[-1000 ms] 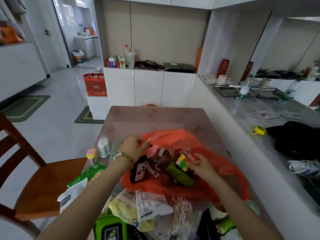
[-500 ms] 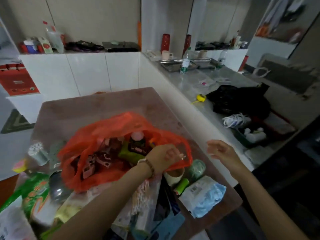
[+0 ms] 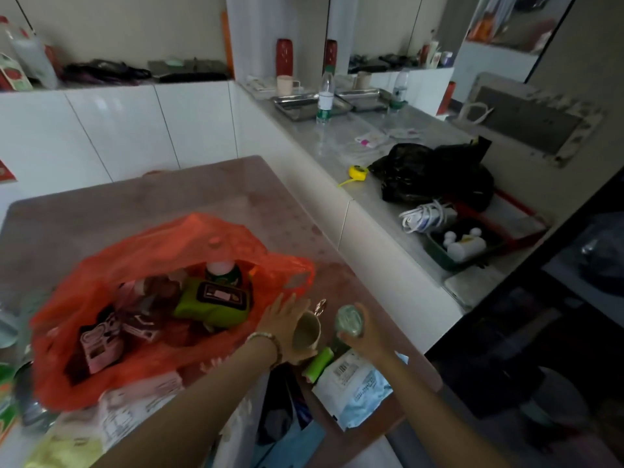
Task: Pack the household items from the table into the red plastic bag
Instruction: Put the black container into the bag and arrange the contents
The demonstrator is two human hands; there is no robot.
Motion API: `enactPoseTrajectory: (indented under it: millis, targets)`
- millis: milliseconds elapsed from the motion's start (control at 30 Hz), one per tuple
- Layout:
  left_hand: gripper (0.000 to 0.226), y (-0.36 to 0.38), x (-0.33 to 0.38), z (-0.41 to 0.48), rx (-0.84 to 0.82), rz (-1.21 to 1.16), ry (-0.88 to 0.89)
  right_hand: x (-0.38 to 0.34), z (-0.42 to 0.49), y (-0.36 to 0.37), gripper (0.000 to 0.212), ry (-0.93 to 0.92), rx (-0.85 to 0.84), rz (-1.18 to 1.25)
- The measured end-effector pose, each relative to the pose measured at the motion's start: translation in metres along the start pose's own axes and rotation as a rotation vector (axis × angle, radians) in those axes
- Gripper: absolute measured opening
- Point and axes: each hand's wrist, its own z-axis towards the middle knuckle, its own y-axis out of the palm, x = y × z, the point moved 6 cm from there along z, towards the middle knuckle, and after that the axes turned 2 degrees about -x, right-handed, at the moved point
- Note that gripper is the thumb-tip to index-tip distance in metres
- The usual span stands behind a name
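As right hand (image 3: 366, 337) grips jar (image 3: 349, 319), bag (image 3: 152, 244) gapes

The thin plastic bag (image 3: 141, 258) is red-orange, the bench (image 3: 152, 204) mottled pinkish-brown, the soft pack (image 3: 212, 304) lime green with a black label, the plastic cup (image 3: 305, 332) beige.
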Motion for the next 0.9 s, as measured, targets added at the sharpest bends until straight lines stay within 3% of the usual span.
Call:
enactPoseTrajectory:
  millis: [167, 267, 333, 433, 567, 633, 700, 833, 900]
  targets:
    - [0.119, 0.003, -0.029, 0.012, -0.100, 0.070, -0.086, -0.005, 0.008, -0.012, 0.073, -0.004, 0.082, 0.000]
    - [0.109, 0.002, -0.023, 0.014, -0.089, 0.063, -0.054, -0.023, 0.004, -0.034, 0.058, -0.030, 0.146, 0.164]
    - [0.091, -0.010, -0.014, 0.014, 0.045, -0.067, 0.018, -0.034, 0.002, -0.045, 0.049, -0.038, 0.109, 0.319]
    - [0.072, -0.042, -0.005, 0.005, 0.174, -0.528, 0.117, -0.056, -0.010, -0.066, 0.042, -0.081, -0.064, 0.576]
    - [0.060, -0.085, -0.007, -0.022, 0.026, -1.010, 0.187, -0.103, -0.036, -0.082, 0.057, -0.158, -0.402, 0.605]
    - [0.060, -0.105, -0.007, -0.046, -0.142, -1.156, 0.273, -0.128, -0.049, -0.076, 0.077, -0.173, -0.567, 0.601]
    - [0.069, -0.120, -0.013, -0.072, -0.264, -1.261, 0.316, -0.160, -0.067, -0.060, 0.084, -0.195, -0.736, 0.561]
    - [0.084, -0.138, -0.051, -0.114, -0.119, -1.345, 0.236, -0.208, -0.088, -0.015, 0.067, -0.251, -0.867, 0.518]
    - [0.073, -0.140, -0.077, -0.135, 0.000, -1.358, 0.148, -0.221, -0.088, 0.009, 0.066, -0.209, -0.870, 0.554]
